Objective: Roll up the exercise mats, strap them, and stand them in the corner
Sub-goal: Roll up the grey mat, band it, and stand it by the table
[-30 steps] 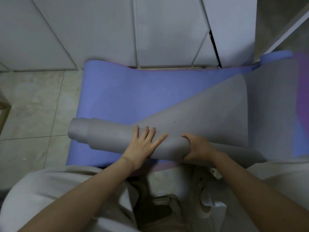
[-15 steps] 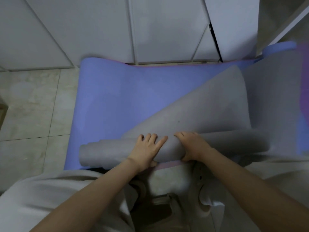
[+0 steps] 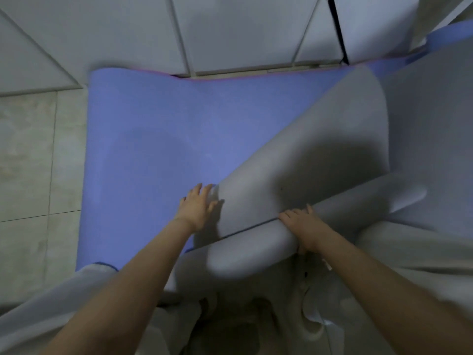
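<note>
A blue exercise mat point(image 3: 153, 149) lies flat on the floor, its far end against the white cabinets. On top of it is a grey mat, partly rolled: the grey roll point(image 3: 256, 249) runs slantwise from low centre up to the right, and its loose sheet point(image 3: 307, 149) spreads away toward the cabinets. My left hand point(image 3: 198, 207) rests with straight fingers at the sheet's left edge, where it meets the blue mat. My right hand point(image 3: 303, 226) grips the roll, fingers over its top and thumb underneath.
White cabinet doors point(image 3: 230, 34) close off the far side. Beige floor tiles point(image 3: 30, 162) lie to the left of the mats. More grey and blue mat surface point(image 3: 430, 111) extends on the right. My light clothing point(image 3: 76, 303) fills the bottom.
The grey roll has swung and shifted right, its left end now close to me. My left hand left the roll and moved to the sheet's left edge. The right hand stays on the roll.
</note>
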Demonstrator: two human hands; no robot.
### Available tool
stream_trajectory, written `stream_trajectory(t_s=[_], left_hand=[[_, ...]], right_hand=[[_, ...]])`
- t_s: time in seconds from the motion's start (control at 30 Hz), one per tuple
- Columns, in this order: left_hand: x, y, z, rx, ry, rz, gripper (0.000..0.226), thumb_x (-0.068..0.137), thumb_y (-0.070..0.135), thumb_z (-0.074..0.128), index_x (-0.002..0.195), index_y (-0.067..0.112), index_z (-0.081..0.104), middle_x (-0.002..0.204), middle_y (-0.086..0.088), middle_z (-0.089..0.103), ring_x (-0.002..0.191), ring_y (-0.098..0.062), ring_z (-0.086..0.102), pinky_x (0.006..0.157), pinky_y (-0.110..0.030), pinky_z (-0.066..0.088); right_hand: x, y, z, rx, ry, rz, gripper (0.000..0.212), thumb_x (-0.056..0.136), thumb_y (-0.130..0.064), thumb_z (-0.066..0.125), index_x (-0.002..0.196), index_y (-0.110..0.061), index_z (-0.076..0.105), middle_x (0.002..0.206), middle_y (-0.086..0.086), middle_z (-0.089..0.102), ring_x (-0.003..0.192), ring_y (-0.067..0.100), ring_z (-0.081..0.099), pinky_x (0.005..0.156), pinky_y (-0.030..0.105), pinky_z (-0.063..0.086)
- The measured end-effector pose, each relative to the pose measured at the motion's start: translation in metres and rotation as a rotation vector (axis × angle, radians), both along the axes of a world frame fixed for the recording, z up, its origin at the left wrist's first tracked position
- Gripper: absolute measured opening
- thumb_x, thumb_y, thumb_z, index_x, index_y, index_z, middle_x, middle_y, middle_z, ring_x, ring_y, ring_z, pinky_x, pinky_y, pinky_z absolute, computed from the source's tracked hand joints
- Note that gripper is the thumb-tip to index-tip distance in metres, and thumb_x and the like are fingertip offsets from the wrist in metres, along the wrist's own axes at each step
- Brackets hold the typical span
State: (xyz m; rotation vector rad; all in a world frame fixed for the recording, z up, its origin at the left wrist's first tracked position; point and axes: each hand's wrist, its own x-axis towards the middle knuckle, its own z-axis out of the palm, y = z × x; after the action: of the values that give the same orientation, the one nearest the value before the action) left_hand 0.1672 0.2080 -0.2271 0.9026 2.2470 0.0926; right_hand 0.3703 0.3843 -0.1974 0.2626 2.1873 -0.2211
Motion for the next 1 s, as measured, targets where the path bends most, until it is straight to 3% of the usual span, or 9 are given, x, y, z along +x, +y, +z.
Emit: stream_trajectory(t_s=[0.33, 0.43, 0.53, 0.63, 0.7, 0.77, 0.87, 0.93, 1.0], left_hand=[[0.001, 0.034, -0.040, -0.153, -0.399, 0.235, 0.084, 0.090, 0.063, 0.035, 0.151, 0.015, 0.003, 0.156, -0.013, 0.016, 0.142, -0.032, 0.021, 0.115, -0.043, 0.018], [0.001, 0.043, -0.038, -0.161, -0.309, 0.199, 0.079, 0.091, 0.062, 0.037, 0.151, 0.016, 0.013, 0.151, -0.017, 0.022, 0.138, -0.036, 0.025, 0.112, -0.044, 0.022], [0.002, 0.044, -0.038, -0.211, -0.251, 0.099, 0.065, 0.090, 0.063, 0.038, 0.138, 0.018, 0.039, 0.134, -0.019, 0.038, 0.131, -0.036, 0.031, 0.107, -0.043, 0.026], [0.004, 0.041, -0.037, -0.120, -0.451, 0.286, 0.070, 0.082, 0.062, 0.057, 0.130, 0.014, 0.043, 0.126, -0.012, 0.041, 0.121, -0.030, 0.038, 0.101, -0.040, 0.033], [0.004, 0.041, -0.031, -0.070, -0.606, 0.412, 0.074, 0.077, 0.056, 0.068, 0.125, 0.009, 0.040, 0.120, -0.007, 0.047, 0.106, -0.021, 0.048, 0.086, -0.033, 0.040], [0.004, 0.044, -0.021, -0.030, -0.661, 0.450, 0.063, 0.078, 0.047, 0.071, 0.116, 0.008, 0.040, 0.110, -0.003, 0.052, 0.092, -0.014, 0.052, 0.073, -0.027, 0.040], [0.003, 0.049, -0.005, 0.039, -0.718, 0.446, 0.056, 0.075, 0.038, 0.076, 0.115, 0.013, 0.045, 0.109, 0.001, 0.056, 0.097, -0.017, 0.056, 0.080, -0.028, 0.043], [0.005, 0.051, 0.003, 0.112, -0.630, 0.378, 0.051, 0.075, 0.034, 0.077, 0.116, 0.014, 0.055, 0.109, -0.001, 0.062, 0.100, -0.020, 0.059, 0.083, -0.031, 0.046], [0.006, 0.049, 0.010, 0.211, -0.376, 0.323, 0.036, 0.076, 0.032, 0.075, 0.105, 0.018, 0.058, 0.099, -0.002, 0.065, 0.096, -0.024, 0.061, 0.080, -0.034, 0.049]], right_hand=[[0.007, 0.018, -0.027, -0.051, -0.007, -0.014, 0.087, 0.073, -0.024, 0.076, 0.143, -0.015, 0.025, 0.145, 0.006, 0.032, 0.134, 0.025, 0.030, 0.114, 0.060, 0.011], [0.007, 0.022, -0.031, -0.046, -0.005, -0.006, 0.089, 0.073, -0.025, 0.076, 0.144, -0.015, 0.024, 0.144, 0.005, 0.033, 0.134, 0.024, 0.031, 0.114, 0.059, 0.012], [0.010, 0.025, -0.032, -0.030, -0.009, 0.015, 0.090, 0.074, -0.025, 0.077, 0.145, -0.015, 0.023, 0.145, 0.005, 0.032, 0.134, 0.024, 0.030, 0.114, 0.059, 0.012], [0.015, 0.025, -0.031, 0.007, 0.025, 0.040, 0.087, 0.075, -0.024, 0.075, 0.144, -0.015, 0.024, 0.144, 0.005, 0.033, 0.133, 0.024, 0.031, 0.114, 0.058, 0.013], [0.017, 0.025, -0.030, 0.026, 0.063, 0.045, 0.085, 0.075, -0.022, 0.074, 0.143, -0.016, 0.025, 0.144, 0.005, 0.033, 0.133, 0.024, 0.031, 0.113, 0.058, 0.012], [0.019, 0.024, -0.029, 0.039, 0.115, 0.037, 0.080, 0.077, -0.020, 0.071, 0.143, -0.017, 0.026, 0.145, 0.005, 0.033, 0.134, 0.023, 0.031, 0.114, 0.056, 0.011], [0.022, 0.024, -0.024, 0.079, 0.209, 0.039, 0.073, 0.080, -0.015, 0.065, 0.143, -0.018, 0.027, 0.146, 0.005, 0.034, 0.134, 0.022, 0.031, 0.115, 0.053, 0.010], [0.020, 0.022, -0.021, 0.099, 0.261, 0.039, 0.074, 0.079, -0.013, 0.065, 0.143, -0.018, 0.028, 0.146, 0.005, 0.034, 0.135, 0.022, 0.031, 0.114, 0.053, 0.012], [0.014, 0.017, -0.016, 0.110, 0.294, 0.036, 0.071, 0.079, -0.012, 0.064, 0.142, -0.017, 0.031, 0.145, 0.006, 0.036, 0.135, 0.024, 0.032, 0.112, 0.054, 0.016]])
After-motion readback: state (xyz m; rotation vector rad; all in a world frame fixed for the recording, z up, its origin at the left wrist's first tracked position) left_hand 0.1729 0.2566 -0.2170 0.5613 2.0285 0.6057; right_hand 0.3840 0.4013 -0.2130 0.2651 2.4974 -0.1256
